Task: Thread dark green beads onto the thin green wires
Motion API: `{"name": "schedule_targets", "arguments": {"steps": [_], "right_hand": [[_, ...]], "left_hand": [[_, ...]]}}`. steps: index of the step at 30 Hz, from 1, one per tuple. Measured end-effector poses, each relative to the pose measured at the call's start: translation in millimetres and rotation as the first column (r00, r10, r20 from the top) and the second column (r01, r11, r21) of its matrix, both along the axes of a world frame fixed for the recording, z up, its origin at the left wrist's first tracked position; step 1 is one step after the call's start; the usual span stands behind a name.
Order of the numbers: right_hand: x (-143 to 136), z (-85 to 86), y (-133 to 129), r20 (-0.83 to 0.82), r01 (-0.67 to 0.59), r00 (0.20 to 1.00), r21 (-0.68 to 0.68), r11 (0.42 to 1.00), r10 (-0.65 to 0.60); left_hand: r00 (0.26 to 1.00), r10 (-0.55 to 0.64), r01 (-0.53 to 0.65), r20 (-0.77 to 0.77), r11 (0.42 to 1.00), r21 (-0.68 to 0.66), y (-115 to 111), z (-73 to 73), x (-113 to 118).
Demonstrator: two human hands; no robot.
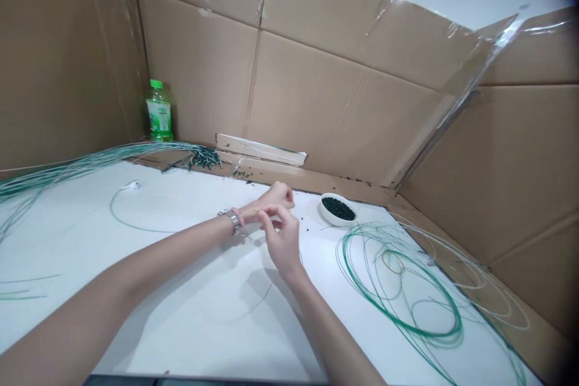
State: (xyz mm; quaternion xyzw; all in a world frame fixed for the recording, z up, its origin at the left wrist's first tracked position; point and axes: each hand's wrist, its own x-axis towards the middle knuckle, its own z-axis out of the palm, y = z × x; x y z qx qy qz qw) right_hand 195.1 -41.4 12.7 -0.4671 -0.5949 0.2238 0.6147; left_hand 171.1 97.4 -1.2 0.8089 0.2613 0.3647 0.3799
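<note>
A white table (190,307) walled by cardboard carries coiled green wire (400,289) at right. A small white bowl (337,210) of dark beads sits near the back, with long green strands (67,169) lying at left.

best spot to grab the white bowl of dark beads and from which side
Grip the white bowl by its near-left rim, coming from the left, where the right hand is closest. It is shallow with a low rim, so pinch the edge. The green wire coils crowd its near-right side, and the cardboard wall stands behind it.

Two bare forearms without sleeves, a silver metal watch (231,218) on the left wrist, no gloves
</note>
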Motion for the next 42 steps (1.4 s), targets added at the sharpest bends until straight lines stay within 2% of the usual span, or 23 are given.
{"name": "schedule_targets", "arguments": {"steps": [4,7,10,12,14,18,22,28,42], "right_hand": [[-1,3.0,-3,-0.094,0.070,0.993,-0.008,0.998,-0.070],[-4,3.6,-6,-0.129,0.118,0.984,-0.047,0.992,-0.123],[-9,3.1,-9,-0.078,0.123,0.988,-0.104,0.987,-0.132],[-13,2.2,-11,-0.033,0.096,0.994,-0.124,0.988,-0.101],[-17,1.2,-13,-0.003,0.064,0.998,-0.126,0.990,-0.065],[-20,-0.3,-17,0.061,0.034,0.998,-0.121,0.992,-0.027],[-19,-1.3,-18,0.113,0.042,0.993,-0.105,0.994,-0.030],[-17,-2.7,-15,0.120,0.013,0.993,-0.082,0.997,-0.003],[-15,-1.0,-16,0.161,-0.012,0.987,-0.082,0.997,0.025]], "left_hand": [[0.996,0.059,-0.048,0.073,0.988,-0.146,-18,16.1,-61],[0.987,0.114,-0.079,0.115,0.959,-0.271,-44,13.8,-103],[0.948,0.185,-0.047,0.259,0.886,-0.461,-70,6.5,-125],[0.904,0.219,0.043,0.368,0.808,-0.587,-83,3.7,-128],[0.879,0.218,0.130,0.425,0.747,-0.652,-90,2.5,-126],[0.861,0.191,0.230,0.472,0.680,-0.696,-94,-1.3,-122],[0.855,0.164,0.267,0.493,0.675,-0.688,-94,-5.6,-122],[0.854,0.147,0.279,0.499,0.681,-0.677,-96,-2.5,-123],[0.872,0.134,0.255,0.470,0.696,-0.672,-95,-3.2,-125]]}}
